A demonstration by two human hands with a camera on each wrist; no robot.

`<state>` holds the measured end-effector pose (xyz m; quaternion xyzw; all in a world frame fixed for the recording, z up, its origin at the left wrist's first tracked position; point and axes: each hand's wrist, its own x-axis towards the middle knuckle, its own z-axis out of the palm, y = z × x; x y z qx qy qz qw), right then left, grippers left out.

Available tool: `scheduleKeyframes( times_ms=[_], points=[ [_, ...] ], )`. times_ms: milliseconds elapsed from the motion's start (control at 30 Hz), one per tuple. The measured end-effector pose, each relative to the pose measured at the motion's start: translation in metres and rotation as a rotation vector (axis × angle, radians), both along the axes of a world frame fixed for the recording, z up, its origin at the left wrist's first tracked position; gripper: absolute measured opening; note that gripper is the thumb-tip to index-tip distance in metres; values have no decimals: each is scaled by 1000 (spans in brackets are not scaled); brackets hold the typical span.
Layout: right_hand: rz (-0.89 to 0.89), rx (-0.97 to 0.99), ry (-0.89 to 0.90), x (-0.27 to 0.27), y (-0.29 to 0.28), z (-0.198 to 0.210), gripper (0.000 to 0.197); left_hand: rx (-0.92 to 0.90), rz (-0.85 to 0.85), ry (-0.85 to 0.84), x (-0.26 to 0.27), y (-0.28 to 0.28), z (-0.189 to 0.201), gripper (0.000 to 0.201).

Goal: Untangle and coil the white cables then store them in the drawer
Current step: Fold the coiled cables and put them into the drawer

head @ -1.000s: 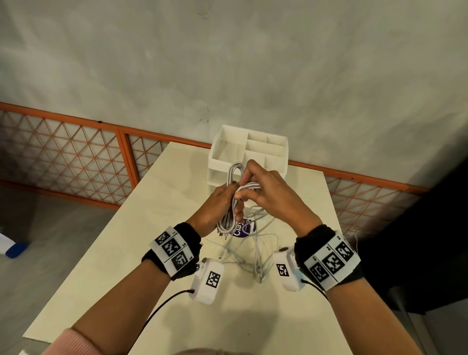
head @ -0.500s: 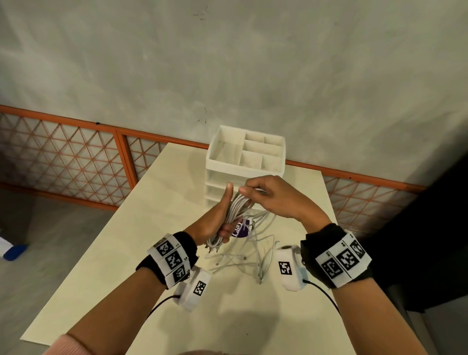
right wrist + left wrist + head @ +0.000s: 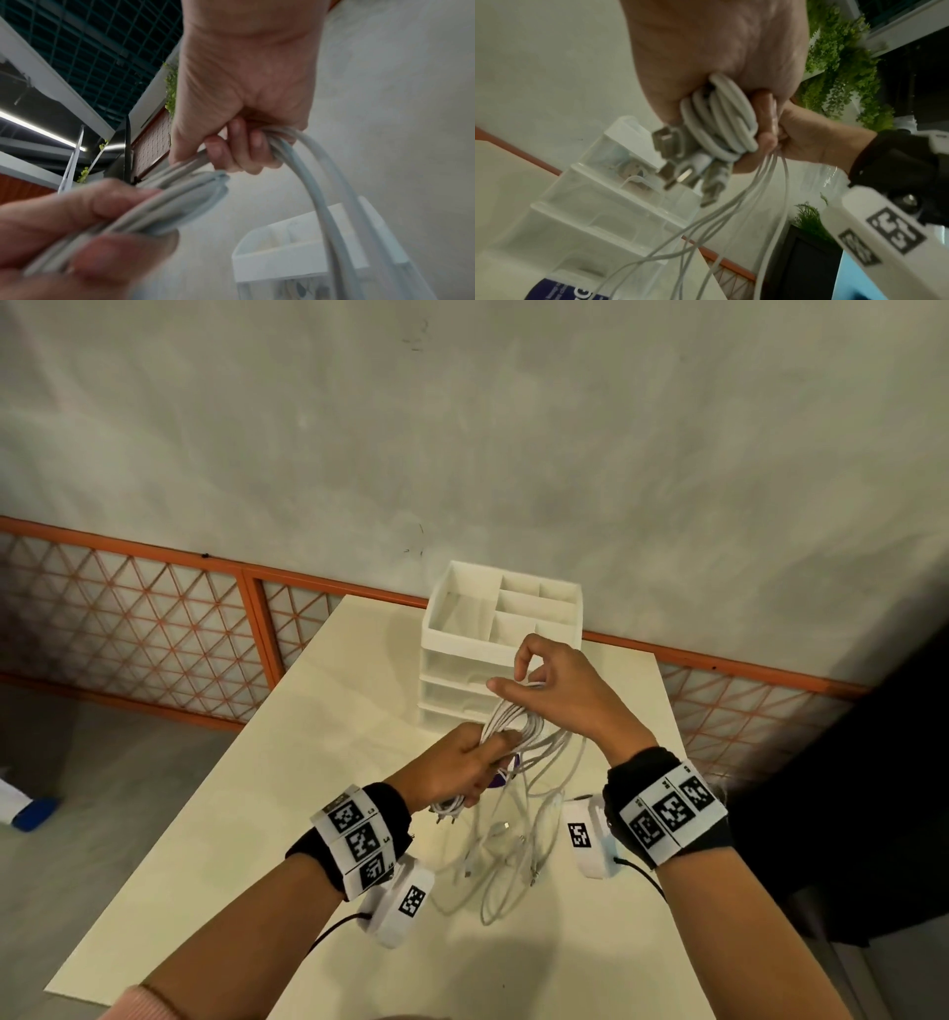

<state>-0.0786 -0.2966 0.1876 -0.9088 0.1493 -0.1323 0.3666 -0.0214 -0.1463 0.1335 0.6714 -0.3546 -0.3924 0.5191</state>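
Against a mottled grey wall, above a smooth cream table [image 3: 267,814] with a white plastic drawer unit [image 3: 462,654], the left hand [image 3: 452,770] clenches the coiled white cables [image 3: 506,719], metal plugs dangling, while the right hand [image 3: 562,693] pinches strands; a purple label is unreadable.

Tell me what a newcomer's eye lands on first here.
Two hands meeting over the table: the left hand grips a bundle of white cables, the right hand holds the bundle's top. Loose cable ends trail onto the table, before a white drawer organizer.
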Motion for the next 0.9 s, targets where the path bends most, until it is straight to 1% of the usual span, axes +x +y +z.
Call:
scheduleKeyframes(
  times_ms=[67, 133, 200, 233, 333, 433, 533, 633, 700, 767, 833, 867, 900],
  points=[
    [-31, -87, -8, 2, -3, -2, 42, -5, -3, -30, 3, 0, 5, 42],
    [-19, -103, 20, 1, -7, -2, 51, -23, 0, -33, 7, 2, 9, 40],
    [38, 13, 77, -1, -14, -2, 65, -48, 32, -2, 13, 5, 12, 39],
    [78, 92, 99, -4, -16, -3, 68, -63, 54, 15, 15, 7, 13, 39],
    [158, 239, 94, -9, -19, -13, 62, -109, 95, 37, 21, 11, 16, 39],
    [100, 397, 32, -9, -11, -34, 59, -169, 139, 30, 21, 12, 15, 39],
    [6, 488, -32, -3, 7, -50, 60, -233, 133, -26, 20, 6, 9, 41],
    [0, 604, -105, 2, 28, -52, 56, -292, 95, -94, 19, -1, -1, 41],
    [38, 695, -115, 2, 33, -54, 57, -334, 82, -105, 21, -3, -5, 39],
    [102, 745, -88, 4, 31, -60, 63, -364, 88, -122, 24, -4, -8, 38],
    [107, 807, -22, 8, 28, -65, 68, -370, 102, -136, 27, -4, -11, 39],
    [85, 849, 22, 11, 27, -67, 76, -365, 109, -141, 28, -5, -12, 40],
    [60, 879, 46, 14, 25, -68, 92, -359, 117, -149, 29, -6, -13, 41]
  ],
)
